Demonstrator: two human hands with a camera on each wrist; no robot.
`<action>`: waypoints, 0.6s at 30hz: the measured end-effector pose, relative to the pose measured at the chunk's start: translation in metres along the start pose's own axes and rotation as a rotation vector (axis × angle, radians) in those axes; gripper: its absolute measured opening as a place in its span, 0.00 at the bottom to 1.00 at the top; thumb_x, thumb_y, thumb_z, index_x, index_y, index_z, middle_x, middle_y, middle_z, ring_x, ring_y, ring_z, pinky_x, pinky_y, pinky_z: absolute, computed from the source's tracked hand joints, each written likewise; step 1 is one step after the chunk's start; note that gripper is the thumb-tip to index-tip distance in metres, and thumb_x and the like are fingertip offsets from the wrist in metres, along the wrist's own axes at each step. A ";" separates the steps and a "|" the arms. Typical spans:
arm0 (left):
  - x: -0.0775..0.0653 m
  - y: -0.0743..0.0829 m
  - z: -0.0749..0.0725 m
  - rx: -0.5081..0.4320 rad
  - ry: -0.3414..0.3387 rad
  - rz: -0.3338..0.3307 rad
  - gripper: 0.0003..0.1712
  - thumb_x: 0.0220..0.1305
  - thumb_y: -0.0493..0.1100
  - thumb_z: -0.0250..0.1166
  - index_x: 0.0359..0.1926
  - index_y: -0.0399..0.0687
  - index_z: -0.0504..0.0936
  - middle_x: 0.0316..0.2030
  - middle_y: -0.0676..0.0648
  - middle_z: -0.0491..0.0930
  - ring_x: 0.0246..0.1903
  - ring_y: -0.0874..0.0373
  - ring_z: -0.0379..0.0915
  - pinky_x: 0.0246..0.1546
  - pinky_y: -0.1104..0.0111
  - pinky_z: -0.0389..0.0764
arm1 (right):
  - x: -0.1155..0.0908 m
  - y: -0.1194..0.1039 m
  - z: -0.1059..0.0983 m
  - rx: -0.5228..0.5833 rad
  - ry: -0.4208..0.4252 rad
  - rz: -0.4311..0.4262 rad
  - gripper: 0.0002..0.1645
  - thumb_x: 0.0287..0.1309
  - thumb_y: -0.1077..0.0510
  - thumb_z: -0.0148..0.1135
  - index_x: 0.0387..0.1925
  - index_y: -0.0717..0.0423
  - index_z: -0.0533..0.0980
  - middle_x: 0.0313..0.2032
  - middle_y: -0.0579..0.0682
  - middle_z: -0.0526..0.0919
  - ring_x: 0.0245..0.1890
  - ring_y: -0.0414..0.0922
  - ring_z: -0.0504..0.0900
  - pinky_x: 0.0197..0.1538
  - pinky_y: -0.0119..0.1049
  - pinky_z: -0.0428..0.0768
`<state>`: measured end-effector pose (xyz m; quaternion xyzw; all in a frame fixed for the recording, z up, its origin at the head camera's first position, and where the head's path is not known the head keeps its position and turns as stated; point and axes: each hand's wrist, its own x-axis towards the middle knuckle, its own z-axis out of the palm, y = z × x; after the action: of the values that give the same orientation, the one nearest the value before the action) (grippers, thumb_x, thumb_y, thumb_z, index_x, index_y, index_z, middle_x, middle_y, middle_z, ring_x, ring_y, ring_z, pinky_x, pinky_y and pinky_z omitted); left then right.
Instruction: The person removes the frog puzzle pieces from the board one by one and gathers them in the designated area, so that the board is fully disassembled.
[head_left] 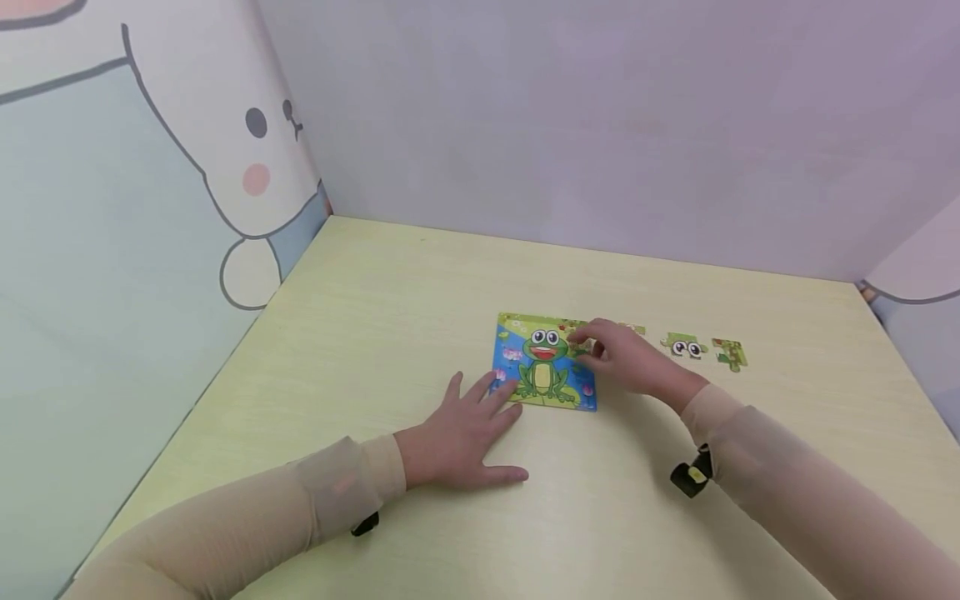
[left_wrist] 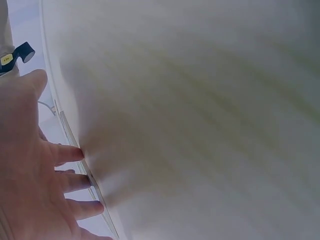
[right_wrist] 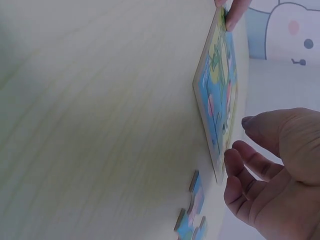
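Observation:
A frog puzzle board [head_left: 543, 379], with a green frog on blue, lies flat on the table. My left hand [head_left: 468, 433] is spread beside its lower left corner, some fingertips over the board's edge. In the left wrist view the left hand [left_wrist: 30, 165] shows extended fingers. Over the board's upper right part is my right hand [head_left: 626, 354], its fingers loosely bent. The right wrist view shows a gap between thumb and fingers of the right hand [right_wrist: 275, 175], with nothing visible in it. Part of the board's right side is hidden behind this hand in the head view.
Right of the board lie loose puzzle pieces: one with frog eyes [head_left: 685, 346], a green one [head_left: 731, 353], and another piece [head_left: 633, 328] partly hidden by the right hand. Blue-pink pieces [right_wrist: 197, 195] show in the right wrist view. A pale wall [head_left: 585, 125] stands behind the table.

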<state>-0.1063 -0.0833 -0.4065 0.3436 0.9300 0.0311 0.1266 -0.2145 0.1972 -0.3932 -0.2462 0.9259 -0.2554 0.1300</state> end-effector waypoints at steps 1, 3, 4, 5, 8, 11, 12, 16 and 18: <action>0.000 0.000 0.000 0.001 0.000 0.000 0.51 0.68 0.80 0.50 0.79 0.54 0.65 0.83 0.45 0.52 0.82 0.38 0.45 0.73 0.28 0.51 | 0.003 -0.003 0.003 0.002 -0.004 -0.002 0.20 0.69 0.63 0.65 0.61 0.62 0.79 0.50 0.56 0.83 0.41 0.47 0.78 0.42 0.37 0.78; 0.000 0.000 0.000 0.003 0.003 0.001 0.51 0.68 0.80 0.50 0.79 0.54 0.65 0.83 0.45 0.52 0.82 0.38 0.45 0.73 0.28 0.52 | 0.007 -0.008 0.007 -0.005 -0.016 -0.003 0.23 0.69 0.62 0.67 0.63 0.60 0.78 0.47 0.55 0.82 0.38 0.46 0.76 0.41 0.37 0.77; 0.000 0.000 0.000 0.005 0.004 0.002 0.51 0.68 0.80 0.50 0.79 0.54 0.65 0.83 0.45 0.53 0.82 0.38 0.45 0.73 0.28 0.52 | 0.009 -0.010 0.010 -0.010 -0.023 -0.006 0.25 0.69 0.61 0.67 0.65 0.60 0.77 0.46 0.54 0.82 0.36 0.45 0.76 0.40 0.37 0.77; 0.000 0.000 0.000 0.007 0.006 0.003 0.51 0.68 0.80 0.50 0.79 0.54 0.65 0.83 0.45 0.53 0.82 0.38 0.45 0.73 0.28 0.52 | 0.011 -0.012 0.012 -0.016 -0.028 -0.009 0.27 0.69 0.60 0.68 0.67 0.59 0.76 0.46 0.54 0.81 0.36 0.45 0.75 0.40 0.39 0.77; 0.000 0.000 0.000 0.016 0.012 0.006 0.51 0.69 0.80 0.49 0.79 0.54 0.65 0.83 0.45 0.53 0.82 0.38 0.45 0.72 0.28 0.53 | 0.015 -0.018 0.017 -0.039 -0.039 -0.018 0.31 0.69 0.58 0.68 0.71 0.57 0.73 0.53 0.57 0.81 0.41 0.48 0.78 0.48 0.45 0.81; 0.000 0.000 0.001 0.029 0.018 0.010 0.51 0.69 0.80 0.49 0.79 0.54 0.66 0.83 0.45 0.54 0.82 0.38 0.46 0.72 0.28 0.54 | 0.018 -0.022 0.021 -0.061 -0.045 -0.030 0.34 0.69 0.58 0.68 0.73 0.56 0.71 0.67 0.62 0.76 0.55 0.55 0.80 0.62 0.55 0.80; 0.000 0.000 0.001 0.033 0.020 0.011 0.51 0.69 0.80 0.49 0.79 0.54 0.66 0.83 0.45 0.54 0.82 0.38 0.47 0.72 0.28 0.55 | 0.018 -0.023 0.022 -0.067 -0.047 -0.031 0.35 0.69 0.57 0.68 0.74 0.56 0.70 0.70 0.63 0.73 0.60 0.57 0.79 0.66 0.57 0.78; 0.000 -0.001 0.001 0.043 0.023 0.014 0.51 0.69 0.81 0.49 0.78 0.54 0.66 0.83 0.45 0.54 0.82 0.38 0.47 0.71 0.28 0.56 | 0.021 -0.025 0.023 -0.087 -0.064 -0.025 0.36 0.69 0.57 0.68 0.75 0.56 0.68 0.73 0.64 0.69 0.68 0.61 0.75 0.70 0.60 0.74; 0.000 -0.001 0.001 0.048 0.023 0.014 0.51 0.69 0.81 0.49 0.79 0.54 0.66 0.83 0.45 0.54 0.82 0.38 0.47 0.71 0.29 0.56 | 0.023 -0.026 0.022 -0.097 -0.076 -0.026 0.36 0.69 0.57 0.67 0.75 0.56 0.68 0.73 0.64 0.69 0.68 0.60 0.75 0.70 0.60 0.74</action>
<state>-0.1067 -0.0837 -0.4082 0.3527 0.9295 0.0136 0.1073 -0.2152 0.1564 -0.4004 -0.2735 0.9284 -0.2022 0.1498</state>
